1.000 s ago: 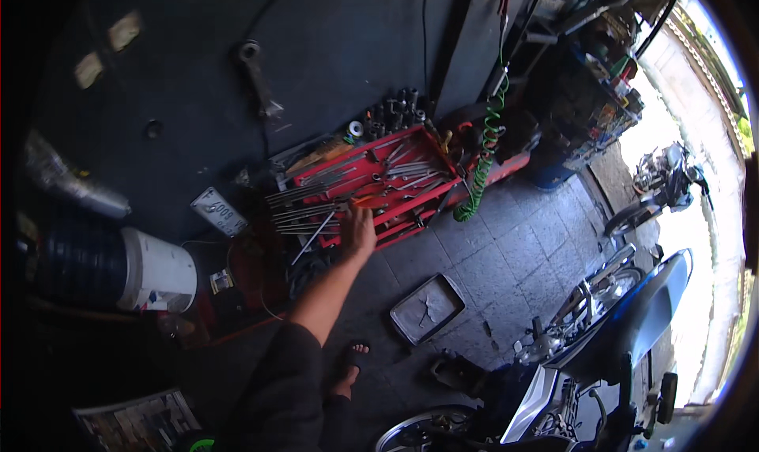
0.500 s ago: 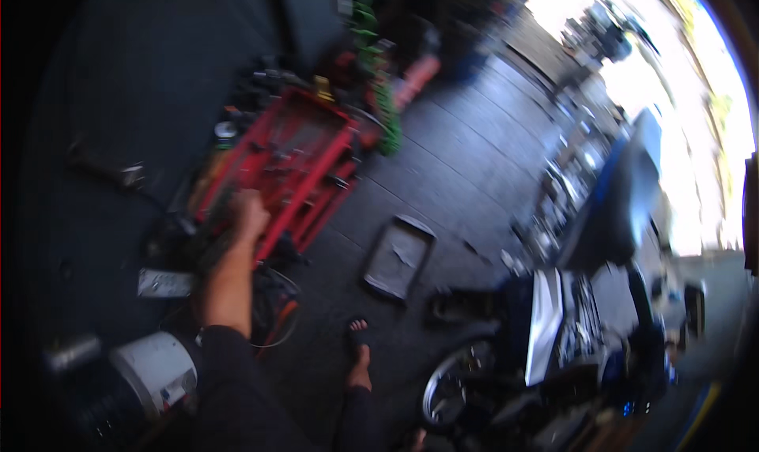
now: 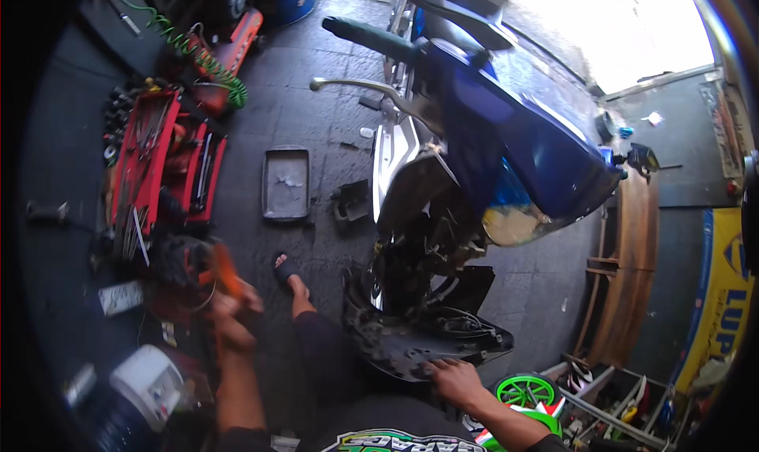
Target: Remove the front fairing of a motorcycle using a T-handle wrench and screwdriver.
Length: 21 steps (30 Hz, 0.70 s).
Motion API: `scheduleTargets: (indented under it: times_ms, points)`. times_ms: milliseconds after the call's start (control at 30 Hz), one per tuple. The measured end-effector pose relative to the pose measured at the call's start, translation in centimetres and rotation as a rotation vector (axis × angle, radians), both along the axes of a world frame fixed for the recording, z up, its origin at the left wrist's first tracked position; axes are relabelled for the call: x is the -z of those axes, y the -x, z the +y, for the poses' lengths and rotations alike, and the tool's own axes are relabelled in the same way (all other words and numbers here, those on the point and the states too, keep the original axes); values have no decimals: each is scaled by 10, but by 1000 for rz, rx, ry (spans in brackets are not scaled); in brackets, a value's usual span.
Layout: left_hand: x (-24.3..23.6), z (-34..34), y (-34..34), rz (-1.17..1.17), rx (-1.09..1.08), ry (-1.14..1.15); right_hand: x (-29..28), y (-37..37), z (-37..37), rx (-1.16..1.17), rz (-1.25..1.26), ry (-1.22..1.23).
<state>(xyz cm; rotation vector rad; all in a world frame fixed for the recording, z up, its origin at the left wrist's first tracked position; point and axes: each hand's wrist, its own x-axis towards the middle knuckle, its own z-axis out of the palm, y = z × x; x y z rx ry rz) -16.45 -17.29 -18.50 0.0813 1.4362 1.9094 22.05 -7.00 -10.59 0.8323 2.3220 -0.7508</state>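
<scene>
My left hand (image 3: pixel 236 319) is closed around a long orange object (image 3: pixel 226 272), too blurred by motion to name. It is raised near the close end of an open red toolbox (image 3: pixel 146 163) full of hand tools. My right hand (image 3: pixel 457 385) has its fingers curled over the near edge of a black plastic body panel (image 3: pixel 419 343), low in front of me. Beyond the panel stands a blue motor scooter (image 3: pixel 514 120), its inner parts and wiring exposed. Its brake lever (image 3: pixel 356 82) and black handgrip (image 3: pixel 368 39) stick out to the left.
A shallow metal tray (image 3: pixel 286 185) lies on the dark tiled floor, left of the scooter. A white bucket-like container (image 3: pixel 150 381) stands at lower left. Beyond the toolbox are a red jack (image 3: pixel 237 53) and green coiled hose (image 3: pixel 202 57). A green wheel (image 3: pixel 526 390) and parts rack (image 3: pixel 609 412) sit at lower right.
The view has swung right toward the scooter. My left hand, at the toolbox before, has come back nearer me with the orange object. My right hand now shows on the black panel.
</scene>
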Motion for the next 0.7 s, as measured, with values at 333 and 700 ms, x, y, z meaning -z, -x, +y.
scheduleTargets:
  times_ms: [333, 700]
  points:
    - [-87, 75, -184, 591, 861, 352, 24, -51, -27, -50, 251, 2]
    - [-40, 79, -251, 934, 1509, 278, 41, -108, -47, 249, 276, 447]
